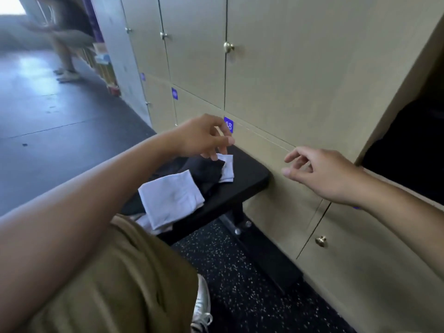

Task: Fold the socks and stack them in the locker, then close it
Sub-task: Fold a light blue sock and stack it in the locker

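1. Your left hand (204, 135) hovers over the black counter (249, 174), fingers loosely curled, holding nothing.
2. Your right hand (319, 174) hangs in front of the locker doors (276, 68), fingers relaxed and empty.
3. The socks lie on the counter: a folded white sock (171, 200) nearest you, a black sock (204, 171) behind it, a small white sock (227, 168) just under your left fingertips.
4. The open locker (408, 145) shows dark at the right.

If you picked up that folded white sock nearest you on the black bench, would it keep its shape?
Probably not. The white sock looks like thin, soft cloth, so it would likely droop and unfold if lifted by one edge. It seems light. Lying flat on the bench, it should slide rather than roll.
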A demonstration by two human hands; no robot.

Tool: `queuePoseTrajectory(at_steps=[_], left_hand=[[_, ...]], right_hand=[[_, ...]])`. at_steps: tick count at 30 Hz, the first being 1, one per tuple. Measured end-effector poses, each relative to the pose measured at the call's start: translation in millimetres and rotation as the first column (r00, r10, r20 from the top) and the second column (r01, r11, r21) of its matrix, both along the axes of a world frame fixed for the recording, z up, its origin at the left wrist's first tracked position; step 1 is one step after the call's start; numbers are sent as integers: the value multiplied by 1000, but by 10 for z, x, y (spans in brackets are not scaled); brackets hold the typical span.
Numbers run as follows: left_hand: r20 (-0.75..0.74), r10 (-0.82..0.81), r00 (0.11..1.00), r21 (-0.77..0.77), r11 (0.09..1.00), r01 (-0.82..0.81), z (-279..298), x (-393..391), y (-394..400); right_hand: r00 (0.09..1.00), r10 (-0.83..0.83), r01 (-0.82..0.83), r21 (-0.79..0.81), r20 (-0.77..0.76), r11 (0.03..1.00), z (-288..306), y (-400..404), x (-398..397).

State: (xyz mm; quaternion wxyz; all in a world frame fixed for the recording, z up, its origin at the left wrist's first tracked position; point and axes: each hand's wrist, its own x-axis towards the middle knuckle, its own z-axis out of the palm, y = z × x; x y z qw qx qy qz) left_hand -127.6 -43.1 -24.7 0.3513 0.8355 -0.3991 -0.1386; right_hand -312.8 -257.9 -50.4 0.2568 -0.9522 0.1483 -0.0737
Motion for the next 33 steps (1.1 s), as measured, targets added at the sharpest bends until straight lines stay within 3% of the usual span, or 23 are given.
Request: queuePoseTrajectory(at_steps=[13, 17, 22, 28, 33], left_hand=[[-74, 123, 990, 98, 989, -115, -413, 499, 309], [41, 120, 992, 183, 975, -126, -520, 679, 352], [203, 7, 979, 524, 844, -115, -719, 816, 410], [191, -91, 977, 676, 734, -64, -706, 719, 384], [165, -139, 976, 707, 707, -19, -635, 676, 385]], right_hand=[[998, 39, -32, 141, -50, 989, -330, 463, 893], [992, 73, -50, 203, -107, 978, -474, 626, 1058], [980, 106, -69, 209, -171, 975, -619, 754, 1190], [976, 119, -85, 186, -181, 979, -629, 779, 1209], [985, 104, -73, 215, -134, 974, -572, 736, 1169]])
